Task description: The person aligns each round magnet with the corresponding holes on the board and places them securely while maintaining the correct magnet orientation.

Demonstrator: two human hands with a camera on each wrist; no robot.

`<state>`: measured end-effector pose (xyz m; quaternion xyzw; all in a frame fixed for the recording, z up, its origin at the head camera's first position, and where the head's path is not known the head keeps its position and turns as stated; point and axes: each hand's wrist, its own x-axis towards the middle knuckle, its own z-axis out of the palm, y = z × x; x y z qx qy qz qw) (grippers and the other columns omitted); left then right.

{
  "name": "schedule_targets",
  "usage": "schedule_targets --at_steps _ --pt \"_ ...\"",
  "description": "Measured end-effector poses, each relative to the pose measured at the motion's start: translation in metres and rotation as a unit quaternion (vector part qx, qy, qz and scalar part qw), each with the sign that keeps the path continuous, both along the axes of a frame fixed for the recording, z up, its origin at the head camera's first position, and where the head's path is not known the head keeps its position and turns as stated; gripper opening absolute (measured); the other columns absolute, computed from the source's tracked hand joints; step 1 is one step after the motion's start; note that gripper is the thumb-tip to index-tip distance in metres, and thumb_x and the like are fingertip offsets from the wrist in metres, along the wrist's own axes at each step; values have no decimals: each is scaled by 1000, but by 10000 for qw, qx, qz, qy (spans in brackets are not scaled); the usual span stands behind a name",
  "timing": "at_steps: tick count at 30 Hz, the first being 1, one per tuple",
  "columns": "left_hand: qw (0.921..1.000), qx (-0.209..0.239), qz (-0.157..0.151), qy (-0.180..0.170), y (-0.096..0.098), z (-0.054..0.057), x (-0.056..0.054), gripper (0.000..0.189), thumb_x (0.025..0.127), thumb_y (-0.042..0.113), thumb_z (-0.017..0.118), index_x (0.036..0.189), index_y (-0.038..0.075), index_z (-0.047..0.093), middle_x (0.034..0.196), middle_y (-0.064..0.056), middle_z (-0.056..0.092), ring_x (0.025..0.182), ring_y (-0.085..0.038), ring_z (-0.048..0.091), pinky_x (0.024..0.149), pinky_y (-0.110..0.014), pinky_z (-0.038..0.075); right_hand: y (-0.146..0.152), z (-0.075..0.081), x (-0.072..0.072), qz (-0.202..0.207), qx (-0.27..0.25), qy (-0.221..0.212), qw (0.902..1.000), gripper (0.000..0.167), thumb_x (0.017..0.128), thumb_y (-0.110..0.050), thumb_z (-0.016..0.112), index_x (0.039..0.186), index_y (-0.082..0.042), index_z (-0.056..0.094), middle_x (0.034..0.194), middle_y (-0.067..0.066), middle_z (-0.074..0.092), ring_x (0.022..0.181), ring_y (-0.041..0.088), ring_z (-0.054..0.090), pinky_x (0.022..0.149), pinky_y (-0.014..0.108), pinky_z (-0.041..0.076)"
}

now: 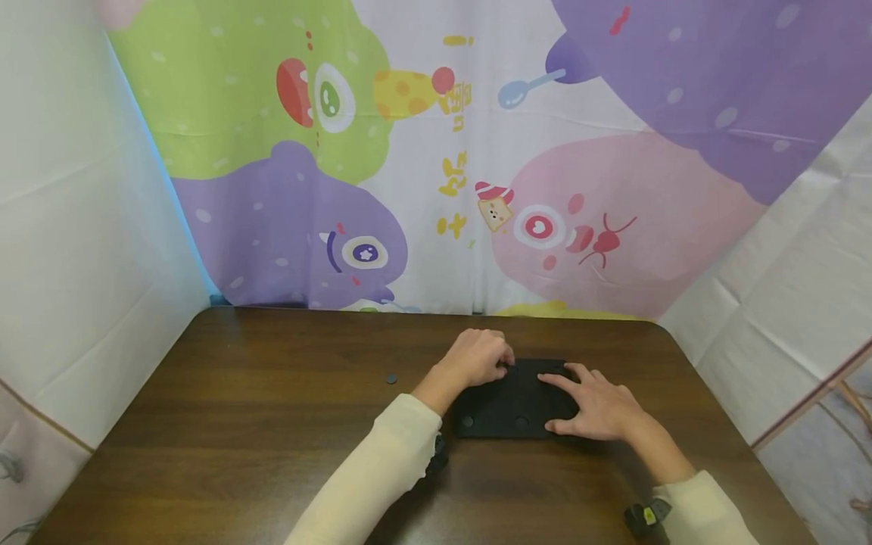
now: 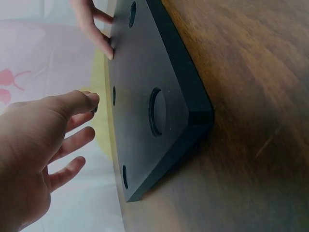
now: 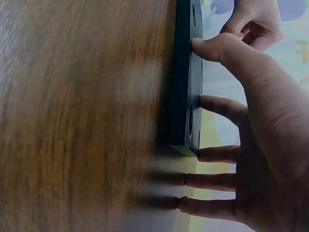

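A black rectangular plate [image 1: 500, 397] with round recesses lies flat on the wooden table. My left hand [image 1: 475, 356] is over the plate's far left part, its thumb and index finger pinching a small dark disc [image 2: 94, 109] that is mostly covered by the thumb. In the left wrist view the other fingers are spread apart. My right hand [image 1: 601, 405] rests on the plate's right end with fingers spread, thumb near the front edge and fingertips on the top. One round recess [image 2: 158, 112] near a corner shows a greyish bottom.
A small dark disc [image 1: 391, 378] lies on the brown table [image 1: 272, 424], left of the plate. Behind the table hangs a curtain [image 1: 436, 265] with cartoon figures. White cloth walls [image 1: 75, 189] stand at both sides.
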<state>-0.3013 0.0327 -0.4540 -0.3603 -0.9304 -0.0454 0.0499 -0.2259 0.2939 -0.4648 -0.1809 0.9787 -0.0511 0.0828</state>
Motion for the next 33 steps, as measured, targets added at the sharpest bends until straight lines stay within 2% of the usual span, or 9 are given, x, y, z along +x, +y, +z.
schedule_targets --at_steps 13,23,28,33 --pt "9998 -63 114 164 6 -3 -1 18 105 33 82 122 32 88 123 12 83 110 -9 80 96 -33 64 1 1 1 4 7 6 10000 90 90 -73 80 167 -35 53 173 25 46 141 51 61 75 62 59" --pt "9997 -44 220 -55 11 -9 -3 19 107 34 80 125 32 87 126 12 82 115 -9 79 101 -36 63 0 2 1 5 18 -2 10000 90 90 -74 80 167 -36 52 173 26 46 141 52 61 73 62 59" --pt "9997 -25 229 -62 12 -11 -3 19 107 33 80 125 32 87 125 12 83 115 -9 78 100 -35 63 0 2 0 0 34 -5 10000 90 91 -74 79 168 -35 53 173 26 46 141 52 60 72 60 59" --pt "9997 -32 231 -69 13 -12 -5 19 107 33 80 124 32 88 125 13 83 115 -8 79 98 -32 63 1 2 0 -8 53 -8 10000 91 90 -73 79 168 -35 52 173 25 46 142 51 60 76 64 59"
